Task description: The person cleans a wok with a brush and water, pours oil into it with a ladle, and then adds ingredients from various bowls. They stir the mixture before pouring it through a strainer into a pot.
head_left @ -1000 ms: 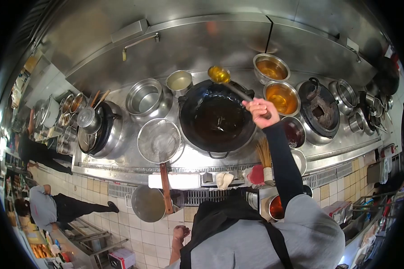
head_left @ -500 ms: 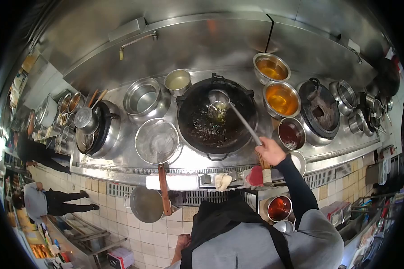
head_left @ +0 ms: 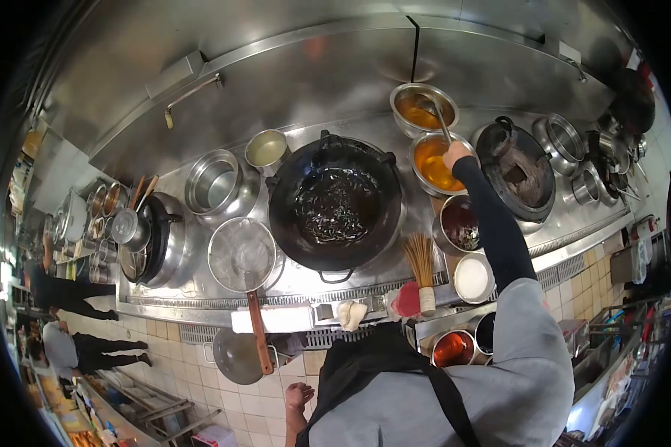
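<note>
My right hand [head_left: 457, 153] is wrapped round the handle of a metal ladle [head_left: 443, 123], the arm stretched far forward. The ladle's head dips into the back steel bowl [head_left: 453, 121] of amber liquid. Directly under my right hand is a second steel bowl [head_left: 416, 172] of similar liquid. To the left sits a black wok [head_left: 283, 223] with dark, glossy liquid and bright reflections in the bottom. My left hand [head_left: 299, 395] hangs low beside my body, over the floor, fingers curled in with nothing visible in them.
A wire strainer [head_left: 240, 253] lies left of the wok, its wooden handle over the counter edge. A bamboo brush [head_left: 422, 264] stands near a bowl of white contents [head_left: 473, 278]. Another wok [head_left: 537, 190] is at right. Two people [head_left: 63, 346] are at far left.
My right hand has carried the ladle from inside the wok up and right into the back bowl of amber liquid. The view has shifted slightly. My left hand remains low.
</note>
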A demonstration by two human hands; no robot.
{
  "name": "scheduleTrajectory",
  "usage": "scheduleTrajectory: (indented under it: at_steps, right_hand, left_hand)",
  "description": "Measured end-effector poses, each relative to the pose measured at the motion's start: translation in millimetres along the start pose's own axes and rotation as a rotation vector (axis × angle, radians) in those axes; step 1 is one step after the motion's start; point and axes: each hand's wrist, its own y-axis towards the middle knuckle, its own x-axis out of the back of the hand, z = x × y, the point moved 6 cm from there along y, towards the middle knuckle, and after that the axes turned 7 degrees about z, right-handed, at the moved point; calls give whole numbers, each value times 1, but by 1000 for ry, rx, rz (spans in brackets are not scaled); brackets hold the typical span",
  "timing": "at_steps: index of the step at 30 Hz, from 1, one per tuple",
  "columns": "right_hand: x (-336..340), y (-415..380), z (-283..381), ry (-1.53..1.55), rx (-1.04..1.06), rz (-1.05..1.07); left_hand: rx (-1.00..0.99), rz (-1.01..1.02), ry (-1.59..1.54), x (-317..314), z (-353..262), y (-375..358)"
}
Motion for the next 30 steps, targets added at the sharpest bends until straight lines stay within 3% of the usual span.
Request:
scheduleTrajectory:
  at_steps: [2, 3, 6, 7, 10, 13, 16, 19, 21, 24, 26, 28, 30]
  right_hand:
    - [4, 16, 1, 437, -188, 380]
    - [-5, 33, -8, 768, -186, 509]
    - [-8, 37, 2, 2042, -634, 654]
    - [4, 29, 15, 2190, -526, 634]
    - [19, 24, 24, 2398, -401, 680]
    - [32, 17, 34, 2433, -363, 688]
    - [39, 9, 52, 2337, -321, 653]
    - [44, -2, 75, 2221, -277, 655]
    - [48, -17, 98, 2181, -239, 682]
    - [51, -41, 134, 2225, -252, 780]
    - [41, -49, 152, 2302, -204, 887]
    - [32, -67, 177, 2362, -197, 1001]
    - [18, -85, 199, 2455, -170, 1059]
  left_hand:
    - [29, 21, -1, 6, 22, 8]
    - [37, -3, 150, -6, 11, -15]
    - [84, -48, 137, -10, 32, -25]
    - [25, -104, 183, -8, 38, -28]
    - [-198, 15, 662, 11, 73, 18]
    - [-334, 2, 1169, 30, 135, 60]
    - [-152, -54, 403, 34, 142, 53]
    - [-592, 27, 967, -9, 59, -10]
    - [-450, 160, 844, 0, 63, 13]
    - [-380, 156, 722, 8, 58, 22]
    - [-254, 110, 494, 16, 47, 20]
    - [-4, 85, 96, 22, 45, 20]
    - [25, 42, -106, 27, 44, 15]
